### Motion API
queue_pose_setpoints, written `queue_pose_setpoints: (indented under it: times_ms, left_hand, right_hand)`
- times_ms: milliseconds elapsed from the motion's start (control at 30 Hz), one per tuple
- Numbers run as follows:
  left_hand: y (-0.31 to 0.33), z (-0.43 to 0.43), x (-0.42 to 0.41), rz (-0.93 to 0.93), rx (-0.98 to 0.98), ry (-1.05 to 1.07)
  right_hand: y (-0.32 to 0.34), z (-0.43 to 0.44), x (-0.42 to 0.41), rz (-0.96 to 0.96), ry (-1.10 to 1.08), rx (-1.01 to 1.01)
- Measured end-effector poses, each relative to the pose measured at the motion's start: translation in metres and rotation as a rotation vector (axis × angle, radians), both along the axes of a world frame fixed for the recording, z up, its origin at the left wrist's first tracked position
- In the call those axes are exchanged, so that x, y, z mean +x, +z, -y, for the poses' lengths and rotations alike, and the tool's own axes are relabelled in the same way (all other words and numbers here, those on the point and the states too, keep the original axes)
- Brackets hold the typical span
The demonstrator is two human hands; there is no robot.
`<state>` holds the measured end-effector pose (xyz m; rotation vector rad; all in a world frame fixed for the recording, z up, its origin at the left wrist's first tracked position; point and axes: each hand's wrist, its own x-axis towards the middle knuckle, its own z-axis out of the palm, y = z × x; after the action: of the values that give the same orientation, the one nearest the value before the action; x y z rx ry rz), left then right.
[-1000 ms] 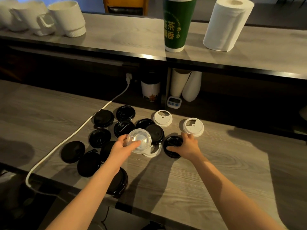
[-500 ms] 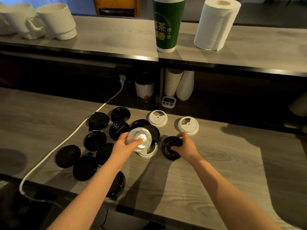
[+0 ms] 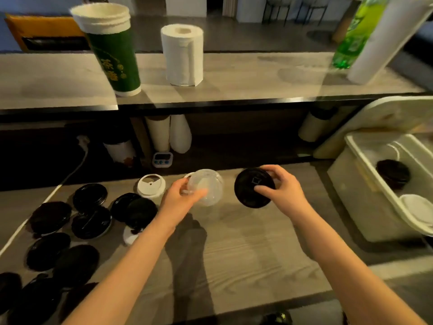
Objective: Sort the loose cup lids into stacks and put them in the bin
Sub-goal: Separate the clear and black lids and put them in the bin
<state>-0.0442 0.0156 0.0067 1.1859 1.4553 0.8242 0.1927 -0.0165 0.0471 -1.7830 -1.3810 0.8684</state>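
My left hand (image 3: 179, 198) holds a clear dome lid (image 3: 206, 186) above the counter's middle. My right hand (image 3: 284, 192) grips a black lid (image 3: 251, 187), lifted and tilted toward me. Several black lids (image 3: 90, 222) lie scattered over the left part of the wooden counter. One white lid (image 3: 151, 186) sits just left of my left hand, and another white lid (image 3: 130, 234) pokes out from under my left forearm. At the right stands a white bin (image 3: 356, 184), with a black lid stack (image 3: 393, 173) and a white lid stack (image 3: 417, 208) inside.
A white cable (image 3: 72, 174) runs across the counter's left side. A raised shelf behind carries a green paper cup (image 3: 112, 48), a paper towel roll (image 3: 184, 55) and a green bottle (image 3: 356, 31). A small timer (image 3: 162, 159) and cup stacks (image 3: 168, 134) stand under the shelf.
Both hands lifted their lids off the counter and swung right. The view turned right too, bringing the bin into sight.
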Motion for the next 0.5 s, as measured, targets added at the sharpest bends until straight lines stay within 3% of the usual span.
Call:
queue_pose_setpoints:
  times_ms: [233, 500]
  left_hand:
    - [0.036, -0.005, 0.11, -0.031, 0.128, -0.146]
    - [0.056, 0.004, 0.248, -0.027, 0.124, -0.254]
  right_hand:
    - [0.027, 0.027, 0.119, -0.062, -0.153, 0.15]
    - [0.046, 0.05, 0.262, -0.153, -0.268, 0.209]
